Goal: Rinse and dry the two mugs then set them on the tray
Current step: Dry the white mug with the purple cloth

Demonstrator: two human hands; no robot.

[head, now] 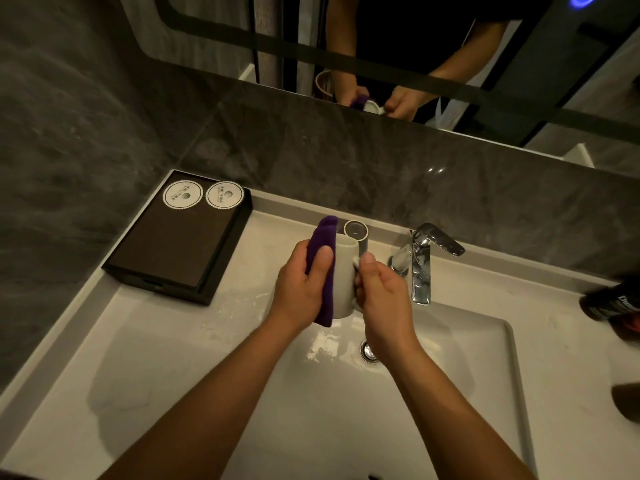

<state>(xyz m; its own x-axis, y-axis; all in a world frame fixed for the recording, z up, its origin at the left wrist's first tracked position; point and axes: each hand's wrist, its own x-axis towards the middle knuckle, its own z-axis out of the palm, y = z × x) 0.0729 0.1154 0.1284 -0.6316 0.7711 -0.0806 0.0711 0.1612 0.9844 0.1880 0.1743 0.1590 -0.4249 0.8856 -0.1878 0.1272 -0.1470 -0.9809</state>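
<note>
Over the sink basin (450,358) I hold a white mug (344,278) upright. My right hand (381,299) grips its handle. My left hand (301,285) presses a purple cloth (323,268) against the mug's left side. A second mug (356,232) stands on the counter just behind, its rim visible, its body mostly hidden by the held mug. The dark tray (173,247) lies at the back left of the counter, with two round white paper coasters (201,195) at its far end.
A chrome tap (420,265) stands right of the mugs, its spout over the basin. The drain (367,351) lies below my right wrist. A dark bottle (609,303) lies at the right edge. Water drops wet the counter near the tray. A mirror is above.
</note>
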